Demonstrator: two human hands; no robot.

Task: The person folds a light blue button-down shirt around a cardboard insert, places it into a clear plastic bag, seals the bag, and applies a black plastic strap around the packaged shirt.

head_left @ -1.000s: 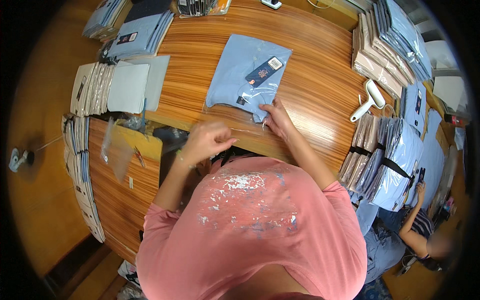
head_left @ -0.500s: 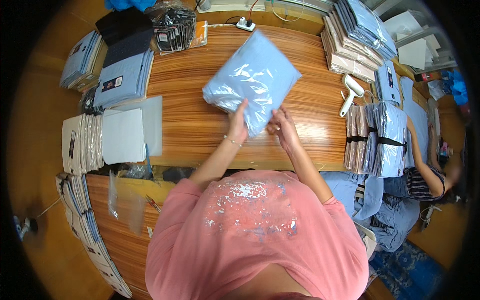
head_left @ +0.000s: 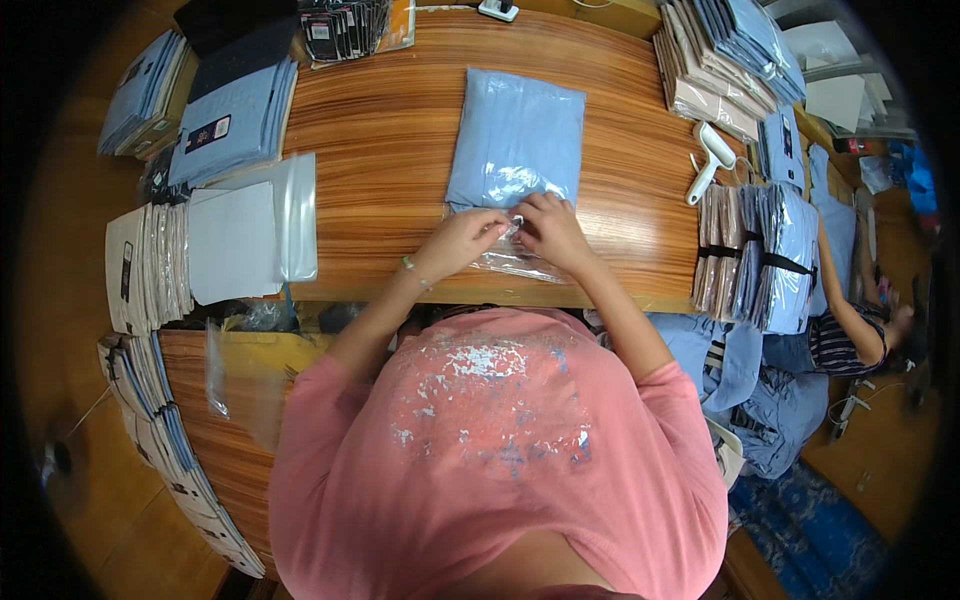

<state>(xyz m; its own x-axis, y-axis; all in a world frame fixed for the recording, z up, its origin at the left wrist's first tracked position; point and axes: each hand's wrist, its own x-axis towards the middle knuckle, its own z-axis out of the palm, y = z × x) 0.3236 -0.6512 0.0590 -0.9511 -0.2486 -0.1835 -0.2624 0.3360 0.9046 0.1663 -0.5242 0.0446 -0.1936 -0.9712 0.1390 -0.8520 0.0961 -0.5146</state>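
Note:
A folded light-blue garment (head_left: pixel 517 135) lies flat on the wooden table in front of me, inside a clear plastic bag (head_left: pixel 522 262). The bag's loose end lies toward me, wrinkled and shiny, near the table's front edge. My left hand (head_left: pixel 462 243) is closed, its fingertips pinching the plastic just below the garment. Close beside it, my right hand (head_left: pixel 552 230) also has its fingers bent and pressed on the same plastic. The fingertips of both hands nearly meet at the middle of the bag's end. A small dark spot shows between them, too small to make out.
White sheets (head_left: pixel 232 240) and clear bags (head_left: pixel 300 225) lie at left, by stacks of packed beige (head_left: pixel 150 265) and blue garments (head_left: pixel 235 125). On the right are a white lint roller (head_left: pixel 710 160), strapped bagged garments (head_left: pixel 785 260) and a tall pile (head_left: pixel 710 80). Another person (head_left: pixel 850 335) is at far right.
The bagged garment, held raised and tilted before, now lies straight on the table with its loose end toward me. Both hands have come together at that end.

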